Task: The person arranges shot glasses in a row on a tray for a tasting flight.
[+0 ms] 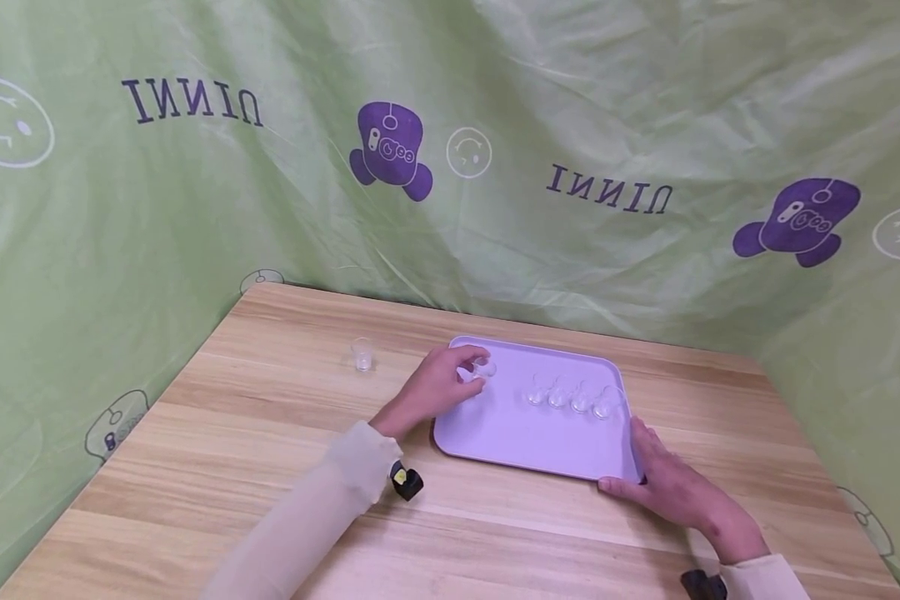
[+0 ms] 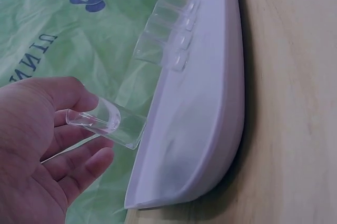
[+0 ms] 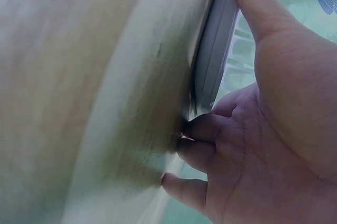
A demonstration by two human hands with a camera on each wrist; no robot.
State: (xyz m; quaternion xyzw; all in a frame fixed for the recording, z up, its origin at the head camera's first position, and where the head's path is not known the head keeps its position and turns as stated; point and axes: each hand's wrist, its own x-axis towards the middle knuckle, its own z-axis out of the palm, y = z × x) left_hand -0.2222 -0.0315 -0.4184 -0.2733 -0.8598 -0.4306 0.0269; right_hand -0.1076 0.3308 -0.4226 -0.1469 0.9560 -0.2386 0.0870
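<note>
My left hand (image 1: 437, 382) is over the left end of the lilac tray (image 1: 525, 446), pinching a small clear shot glass (image 2: 124, 126) between thumb and fingers. In the left wrist view that glass is tilted, one end close by the tray's rim. Several matching shot glasses (image 1: 570, 398) stand upright in a row on the right half of the tray. My right hand (image 1: 675, 485) holds the tray's near right corner, thumb at the front edge and fingers along the right side. The right wrist view has its fingertips low by the tabletop beside the tray wall (image 3: 213, 50).
Another clear shot glass (image 1: 362, 356) stands on the wooden table (image 1: 270, 400), left of the tray. A green printed curtain (image 1: 540, 100) hangs behind the table and along its sides. A small black device (image 1: 405, 481) is strapped at the left wrist.
</note>
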